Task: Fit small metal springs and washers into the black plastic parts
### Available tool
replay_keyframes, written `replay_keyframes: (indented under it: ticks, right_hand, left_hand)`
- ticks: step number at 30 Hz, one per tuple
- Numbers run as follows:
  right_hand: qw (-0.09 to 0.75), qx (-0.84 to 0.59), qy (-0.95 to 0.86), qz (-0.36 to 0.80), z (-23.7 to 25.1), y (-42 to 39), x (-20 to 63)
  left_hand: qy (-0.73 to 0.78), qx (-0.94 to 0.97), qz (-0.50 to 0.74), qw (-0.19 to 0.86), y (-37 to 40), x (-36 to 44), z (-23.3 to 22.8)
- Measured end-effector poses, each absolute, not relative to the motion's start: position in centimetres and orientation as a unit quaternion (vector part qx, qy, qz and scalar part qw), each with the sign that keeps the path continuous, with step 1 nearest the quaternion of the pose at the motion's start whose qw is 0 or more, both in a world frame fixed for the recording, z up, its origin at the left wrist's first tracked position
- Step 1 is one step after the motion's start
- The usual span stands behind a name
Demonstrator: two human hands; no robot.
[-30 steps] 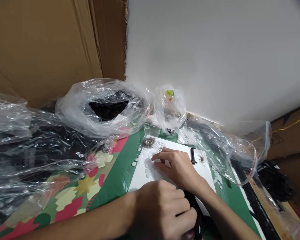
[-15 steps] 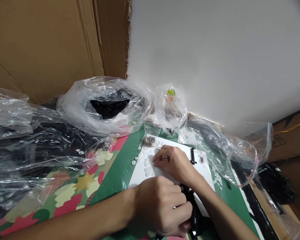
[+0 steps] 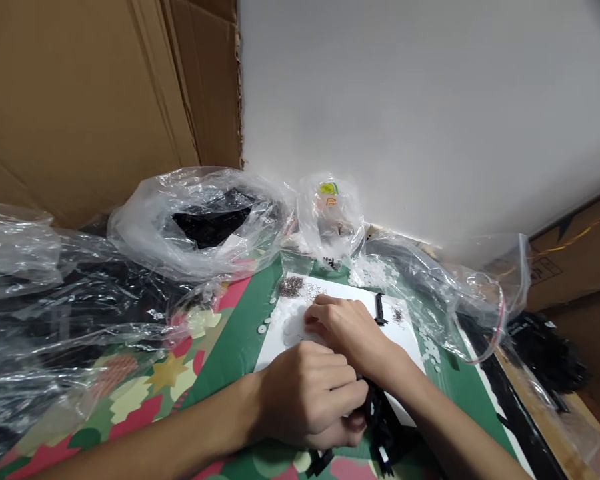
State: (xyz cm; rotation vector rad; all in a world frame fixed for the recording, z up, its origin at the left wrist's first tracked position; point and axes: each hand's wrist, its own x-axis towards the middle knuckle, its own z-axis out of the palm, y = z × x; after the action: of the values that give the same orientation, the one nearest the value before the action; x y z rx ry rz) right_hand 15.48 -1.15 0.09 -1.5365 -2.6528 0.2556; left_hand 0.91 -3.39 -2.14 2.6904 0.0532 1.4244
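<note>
Cardboard sheets (image 3: 80,100) fill the upper left of the frame and a plain white wall (image 3: 405,100) takes the upper right, with a green festive tablecloth (image 3: 150,393) covering the table below. Clear plastic bags (image 3: 195,220) are heaped along the left and back, some with black stuff inside, and another bag (image 3: 460,300) slumps at the right.

Bottom centre, the left hand (image 3: 307,397) is curled nearly closed around a black plastic part (image 3: 380,427). It looks dark, skinny and spiky, kind of a strip with little prongs. Its long axis seems to run from the fist down toward the bottom edge of the frame, slightly rightward, though the hand hides a good chunk of it.

Just above, the right hand (image 3: 345,327) lies palm down on a white sheet (image 3: 285,333), fingers bent and pinched together at the tips over small white discs (image 3: 267,323). Whether it actually has one pinched, can't tell, too tiny.

A little pile of brown metal bits (image 3: 291,287) sits at the sheet's upper left corner, and a short black clip (image 3: 379,308) lies near its upper right, pointing roughly up-down in the frame.
</note>
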Motion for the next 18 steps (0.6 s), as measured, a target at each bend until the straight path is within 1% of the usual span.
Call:
replay_keyframes:
  ticks: [4,8,14,16,18]
  right_hand:
    - [0.011,-0.477,-0.877,0.052,0.2,-1.3,15.4]
    - [0.001,-0.44,-0.897,0.045,0.4,-1.2,15.5]
    - [0.022,-0.416,-0.906,0.072,1.0,-1.1,16.0]
    - [0.053,-0.414,-0.903,0.106,1.5,-1.4,16.3]
    - [0.131,-0.433,-0.873,0.183,2.1,-1.7,17.0]
  left_hand:
    - [0.014,0.884,0.464,0.052,-3.1,0.8,-1.7]
    - [0.02,0.882,0.468,0.05,-2.9,0.7,-1.9]
    - [0.036,0.871,0.481,0.098,-2.9,0.6,-2.0]
    - [0.038,0.874,0.475,0.094,-3.0,0.5,-1.9]
    - [0.039,0.883,0.458,0.095,-3.2,0.4,-1.7]
